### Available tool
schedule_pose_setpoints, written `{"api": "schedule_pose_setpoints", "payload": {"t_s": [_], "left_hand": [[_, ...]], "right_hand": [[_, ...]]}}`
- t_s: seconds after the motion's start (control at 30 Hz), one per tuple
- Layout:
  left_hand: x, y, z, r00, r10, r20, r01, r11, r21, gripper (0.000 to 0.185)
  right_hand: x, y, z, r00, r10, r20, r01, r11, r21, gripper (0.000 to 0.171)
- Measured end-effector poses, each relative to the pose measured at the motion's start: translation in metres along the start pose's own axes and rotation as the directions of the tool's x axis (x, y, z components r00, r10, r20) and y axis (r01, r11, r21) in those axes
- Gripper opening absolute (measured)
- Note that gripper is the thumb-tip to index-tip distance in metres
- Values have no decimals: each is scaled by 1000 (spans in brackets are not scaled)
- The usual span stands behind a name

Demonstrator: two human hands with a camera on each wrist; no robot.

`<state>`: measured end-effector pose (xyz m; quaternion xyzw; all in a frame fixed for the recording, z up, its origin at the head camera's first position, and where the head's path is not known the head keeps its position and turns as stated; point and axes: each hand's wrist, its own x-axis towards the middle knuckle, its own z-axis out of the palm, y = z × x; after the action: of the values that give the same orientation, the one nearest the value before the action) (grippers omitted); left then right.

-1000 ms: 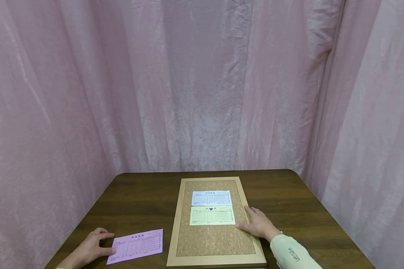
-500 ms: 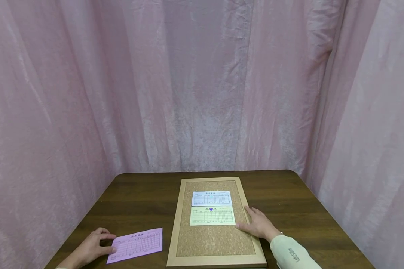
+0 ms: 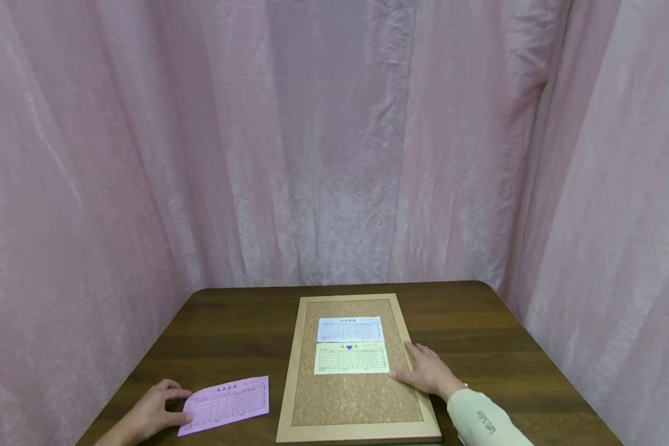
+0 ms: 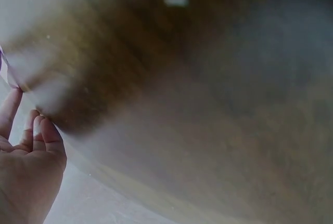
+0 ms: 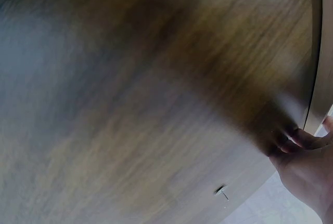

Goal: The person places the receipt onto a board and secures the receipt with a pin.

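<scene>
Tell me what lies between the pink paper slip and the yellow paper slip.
In the head view, between the pink paper slip and the yellow paper slip lie a strip of bare dark wooden table, then the cork board's light wooden frame and bare cork.

a dark wooden table (image 3: 479,334) stands enclosed by pink curtains (image 3: 334,142) on three sides.

The place looked like a staged recording booth, not a lived-in room. Pink curtains (image 3: 334,142) hung in folds on three sides and closed off everything behind them. Inside stood only a dark wooden table (image 3: 228,334), which bore a framed corkboard (image 3: 357,396) with printed forms (image 3: 350,329) pinned to it.
</scene>
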<state>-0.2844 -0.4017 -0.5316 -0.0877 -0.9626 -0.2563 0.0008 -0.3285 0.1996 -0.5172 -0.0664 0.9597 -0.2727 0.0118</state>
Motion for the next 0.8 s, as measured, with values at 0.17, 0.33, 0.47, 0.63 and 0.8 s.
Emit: {"api": "schedule_pose_setpoints", "payload": {"t_s": [0.17,0.33,0.47,0.63,0.8], "left_hand": [[1,2,1,1000,4,-13,-4,1000,-19,51],[2,2,3,1000,11,-24,-12,999,-31,46],[3,2,4,999,33,-43,-35,999,-41,43],[6,2,4,997,68,-36,-72,987,-141,40],[9,3,5,995,94,-25,-97,963,-253,37]], "right_hand": [[1,0,0,1000,1,1,-1,1000,-7,95],[1,0,0,1000,0,1,0,1000,-8,95],[0,0,0,1000,1,1,-1,1000,-6,95],[0,1,0,1000,5,3,-5,1000,-9,95],[0,1,1,1000,2,0,-2,1000,-7,95]]}}
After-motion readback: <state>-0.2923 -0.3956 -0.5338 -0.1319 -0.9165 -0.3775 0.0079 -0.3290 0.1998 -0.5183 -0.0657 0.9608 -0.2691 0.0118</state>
